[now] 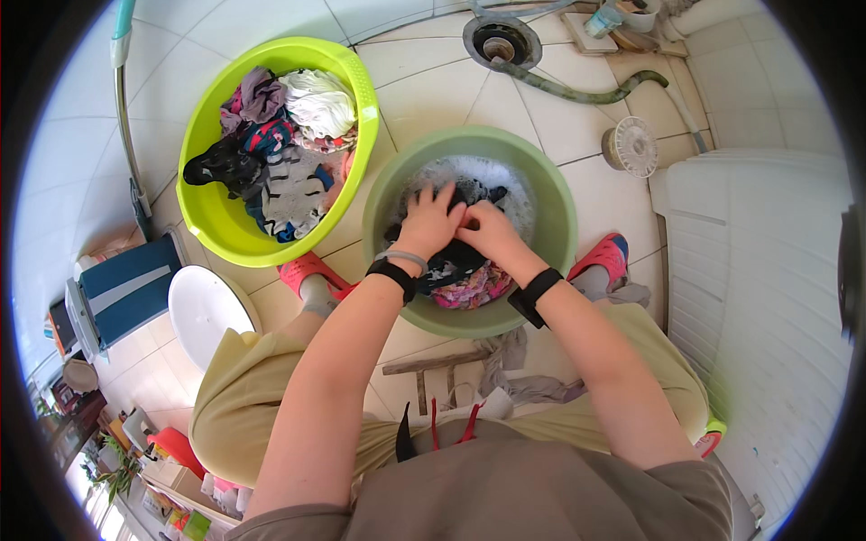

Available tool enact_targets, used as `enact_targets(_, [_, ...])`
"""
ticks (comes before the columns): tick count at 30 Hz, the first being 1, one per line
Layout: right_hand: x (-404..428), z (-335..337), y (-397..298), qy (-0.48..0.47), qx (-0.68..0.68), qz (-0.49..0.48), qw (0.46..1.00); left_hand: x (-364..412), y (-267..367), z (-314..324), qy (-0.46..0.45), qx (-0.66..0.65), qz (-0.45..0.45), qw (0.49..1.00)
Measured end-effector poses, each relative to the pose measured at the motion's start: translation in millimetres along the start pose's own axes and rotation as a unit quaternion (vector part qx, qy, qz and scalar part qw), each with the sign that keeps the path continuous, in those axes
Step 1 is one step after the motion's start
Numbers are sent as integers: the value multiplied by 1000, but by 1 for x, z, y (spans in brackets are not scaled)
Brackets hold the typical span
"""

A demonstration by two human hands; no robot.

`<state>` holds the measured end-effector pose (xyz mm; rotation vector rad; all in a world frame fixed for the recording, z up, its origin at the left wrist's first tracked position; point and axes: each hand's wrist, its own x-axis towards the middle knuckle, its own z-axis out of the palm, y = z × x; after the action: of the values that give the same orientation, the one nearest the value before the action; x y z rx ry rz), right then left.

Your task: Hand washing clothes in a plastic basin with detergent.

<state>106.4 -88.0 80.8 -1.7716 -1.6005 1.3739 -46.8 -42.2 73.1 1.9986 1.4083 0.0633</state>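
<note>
Both hands are over a round green plastic basin [555, 223] of sudsy water [517, 182]. My left hand [430, 220] lies on dark wet clothing [460, 253], fingers spread and pointing away from me. Beside it, nearly touching, my right hand [492, 230] has thumb and fingertips brought together; whether cloth is pinched there I cannot tell. A pink patterned cloth [473, 287] shows at the basin's near side. Up and to the left stands a lime-green oval tub [369, 115] of clothes, among them a white garment [319, 101], a striped one [291, 186] and a black one [226, 166].
A floor drain [502, 42] with a hose [575, 91] lies beyond the basin. A white ribbed plastic panel [744, 270] bounds the right. At left are a white basin [203, 314], a blue-topped object [132, 291] and a metal pole [125, 122]. My shoes flank the green basin.
</note>
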Motion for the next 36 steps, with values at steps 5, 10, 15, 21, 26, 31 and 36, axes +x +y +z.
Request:
enact_targets(5, [-9,-7,38,92,-288,-101,948,-8,10,11,-82,179,81,977])
enact_targets(10, [28,-1,50,35,-288,-10,957,33,-4,26,-75,183,51,979])
enact_targets(15, [66,5,108,-1,-314,0,949,78,-11,47,-224,96,-56,968])
enact_targets(21, [60,-4,48,200,-27,25,979,83,-27,14,-95,-445,-182,872])
enact_targets(26, [19,-23,-8,-78,-28,-34,996,44,-8,5,-63,-60,-82,993])
enact_targets(31, [-19,-5,23,-11,-243,1,970,-8,-1,13,-50,92,169,980])
enact_targets(36, [2,-1,34,-31,-235,17,971,13,-1,19,-68,145,105,981])
